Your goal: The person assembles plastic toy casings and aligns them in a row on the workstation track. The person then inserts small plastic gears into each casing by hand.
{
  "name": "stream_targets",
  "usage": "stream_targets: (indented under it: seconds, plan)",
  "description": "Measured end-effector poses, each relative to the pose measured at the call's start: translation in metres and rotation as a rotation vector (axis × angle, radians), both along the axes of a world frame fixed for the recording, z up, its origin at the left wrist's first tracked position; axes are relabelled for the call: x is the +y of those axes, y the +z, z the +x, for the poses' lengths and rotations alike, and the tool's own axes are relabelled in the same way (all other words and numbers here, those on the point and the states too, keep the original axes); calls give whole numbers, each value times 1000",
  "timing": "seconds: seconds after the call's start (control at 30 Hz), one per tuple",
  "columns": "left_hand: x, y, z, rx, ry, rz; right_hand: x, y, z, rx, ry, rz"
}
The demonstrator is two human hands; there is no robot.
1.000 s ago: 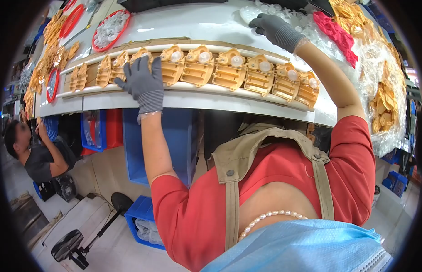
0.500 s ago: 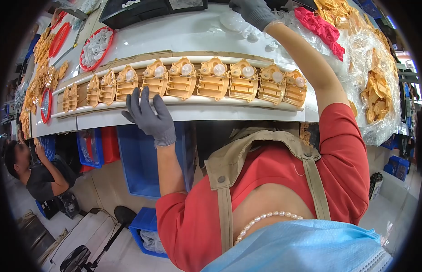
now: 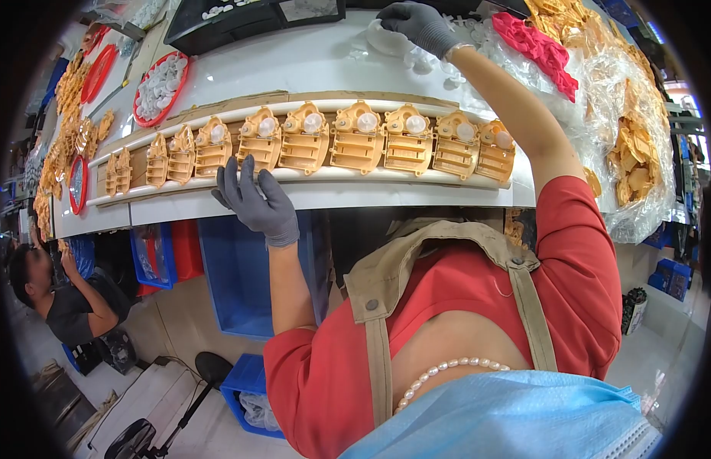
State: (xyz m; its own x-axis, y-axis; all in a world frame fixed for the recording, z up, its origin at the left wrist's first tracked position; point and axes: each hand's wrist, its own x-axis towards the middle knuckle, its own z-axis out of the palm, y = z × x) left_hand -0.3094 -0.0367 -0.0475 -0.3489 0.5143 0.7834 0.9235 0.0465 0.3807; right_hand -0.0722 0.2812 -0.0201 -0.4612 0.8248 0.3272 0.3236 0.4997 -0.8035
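Note:
My left hand [image 3: 258, 202], in a grey glove, has its fingers apart and holds nothing. Its fingertips are at the near edge of the white rail [image 3: 348, 181], just below an orange plastic housing [image 3: 258, 150] with a translucent round piece on it. Several such housings stand in a row along the rail; those at the far left show no round piece. Far across the table, my right hand [image 3: 418, 26], also gloved, has curled fingers over a pile of translucent plastic pieces [image 3: 387, 40]. Whatever is between those fingertips is hidden.
A black bin [image 3: 252, 27] stands at the back, and a red basket [image 3: 163, 88] of translucent pieces at the left. Pink cloth [image 3: 533, 53] and bagged orange parts [image 3: 634, 164] lie right. Below the table is a blue crate [image 3: 237, 283]. Another person [image 3: 65, 298] sits at far left.
My right hand has moved slightly left and down, its fingers now over the translucent pieces. My left hand has shifted a little right and down. The housings stay in their row.

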Motion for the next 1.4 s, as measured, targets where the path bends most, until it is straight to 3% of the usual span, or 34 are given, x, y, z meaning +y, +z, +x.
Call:
stream_targets:
  seconds: [0.03, 0.07, 0.1, 0.2, 0.33, 0.4, 0.5, 0.53, 0.67, 0.77, 0.87, 0.97, 1.4]
  plan:
    - [0, 3, 1, 31, 11, -7, 5, -8, 0, 181, -2, -224]
    - [0, 3, 2, 0, 5, -6, 11, -5, 9, 167, 77, -479]
    - [0, -1, 1, -32, -2, -1, 14, -5, 13, 187, 58, -522]
    - [0, -8, -3, -43, -13, 6, 15, 2, 23, 627, 361, -957]
    - [3, -6, 0, -36, -15, -3, -2, 14, 23, 847, 609, -1092]
    - [-1, -6, 1, -38, 11, -20, -16, 29, 8, 867, 667, -1145]
    - [-3, -8, -1, -109, -34, 2, -20, 34, -40, 740, 983, -1223]
    - [-5, 0, -2, -95, -43, 9, -13, 20, -59, 635, 835, -1203]
    - [-9, 12, -41, -37, 58, -23, -44, 30, -163, 190, 782, -1042]
    - [-4, 5, -78, 32, 205, -239, -71, 34, -236, -33, 789, -954]
    - [-1, -8, -97, 166, 312, -461, -92, 38, -290, -275, 696, -778]
    - [0, -8, -94, 68, 219, -431, -106, 35, -319, -442, 635, -454]
    - [1, -10, -95, 3, 135, -255, -113, 24, -354, -397, 453, -698]
